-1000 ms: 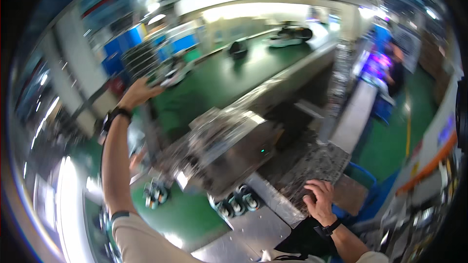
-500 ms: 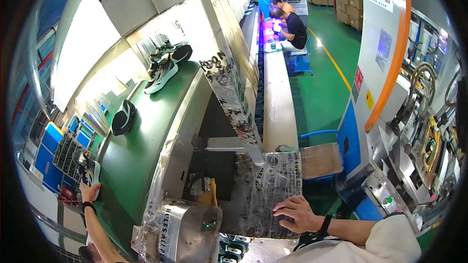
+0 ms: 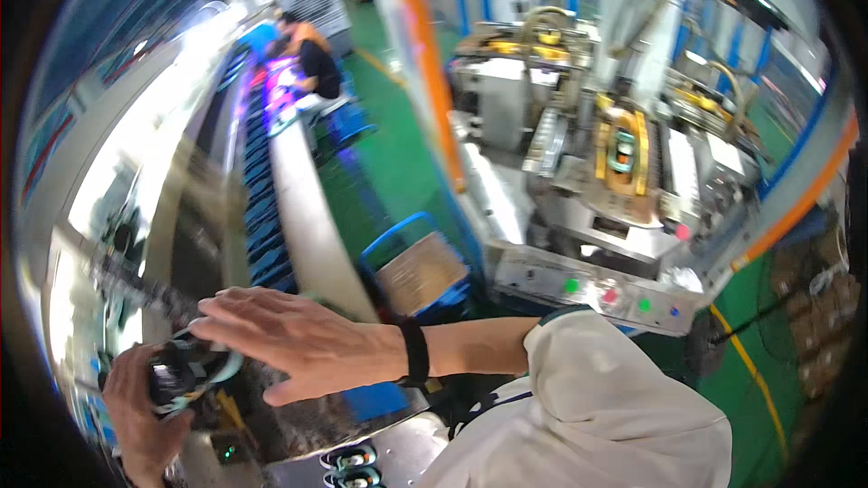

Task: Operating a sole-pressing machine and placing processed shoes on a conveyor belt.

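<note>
A dark shoe (image 3: pixel 178 372) with a pale sole edge is held at the lower left, partly hidden by fingers and smeared by motion. My left hand (image 3: pixel 140 411) is closed around it from the near-left side. Across from it my right hand (image 3: pixel 312 343) reaches leftward, palm down, with its fingers stretched out and the thumb apart. Its fingertips come right beside the shoe; whether they touch it I cannot tell. Beneath both hands lies a dark, film-wrapped work surface (image 3: pixel 298 425), largely covered by the right hand and forearm.
A press machine (image 3: pixel 624 208) with coloured buttons stands at right, a shoe-like piece (image 3: pixel 622 150) in its mould. A blue chair (image 3: pixel 420 276) with a cardboard-covered seat is ahead. Several sole-like pieces (image 3: pixel 351 461) lie on metal below. Two people sit along the conveyor (image 3: pixel 262 226) farther off.
The view has swung right. My left hand has brought a shoe from the green belt in close. My right hand has risen off the wrapped surface and reached left toward the shoe.
</note>
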A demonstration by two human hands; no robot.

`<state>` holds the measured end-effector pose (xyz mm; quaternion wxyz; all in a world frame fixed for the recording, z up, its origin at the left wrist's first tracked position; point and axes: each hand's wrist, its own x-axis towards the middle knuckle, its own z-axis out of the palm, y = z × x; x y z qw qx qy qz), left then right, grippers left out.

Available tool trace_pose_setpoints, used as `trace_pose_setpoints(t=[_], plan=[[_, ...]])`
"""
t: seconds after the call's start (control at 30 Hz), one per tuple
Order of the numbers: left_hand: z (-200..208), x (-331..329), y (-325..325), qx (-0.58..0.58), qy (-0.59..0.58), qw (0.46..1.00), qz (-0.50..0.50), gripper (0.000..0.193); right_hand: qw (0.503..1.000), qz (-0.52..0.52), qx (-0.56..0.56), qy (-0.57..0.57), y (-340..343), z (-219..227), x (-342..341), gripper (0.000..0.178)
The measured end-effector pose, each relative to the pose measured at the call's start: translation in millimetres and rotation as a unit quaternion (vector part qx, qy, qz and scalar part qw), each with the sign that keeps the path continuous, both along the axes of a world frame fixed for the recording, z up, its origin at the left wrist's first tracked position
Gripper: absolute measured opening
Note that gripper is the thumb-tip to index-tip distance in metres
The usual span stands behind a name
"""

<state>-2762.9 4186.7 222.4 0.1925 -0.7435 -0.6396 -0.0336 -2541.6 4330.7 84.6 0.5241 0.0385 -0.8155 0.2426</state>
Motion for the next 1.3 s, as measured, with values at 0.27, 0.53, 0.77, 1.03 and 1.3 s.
trace_pose_setpoints(t=[0.27, 0.53, 0.77, 1.03, 1.3], plan=[[-75, 331, 195, -0.231, -0.018, 0.852, -0.470, 0.063, 0.928, -0.268, -0.201, -0.164, 6, -56, 316, 0.065], [-222, 593, 326, -0.290, -0.359, 0.782, -0.419, 0.068, 0.616, -0.519, -0.544, 0.235, -83, -154, 548, 0.045], [-399, 748, 452, -0.330, -0.433, 0.817, -0.193, 0.065, 0.485, -0.621, -0.480, 0.385, -117, -140, 619, 0.041], [-460, 836, 467, -0.341, -0.399, 0.844, -0.110, 0.066, 0.398, -0.785, -0.418, 0.226, -90, -131, 647, 0.040], [-344, 672, 410, -0.592, -0.680, 0.417, -0.113, 0.026, 0.442, -0.731, -0.513, -0.086, 130, -123, 732, 0.048]])
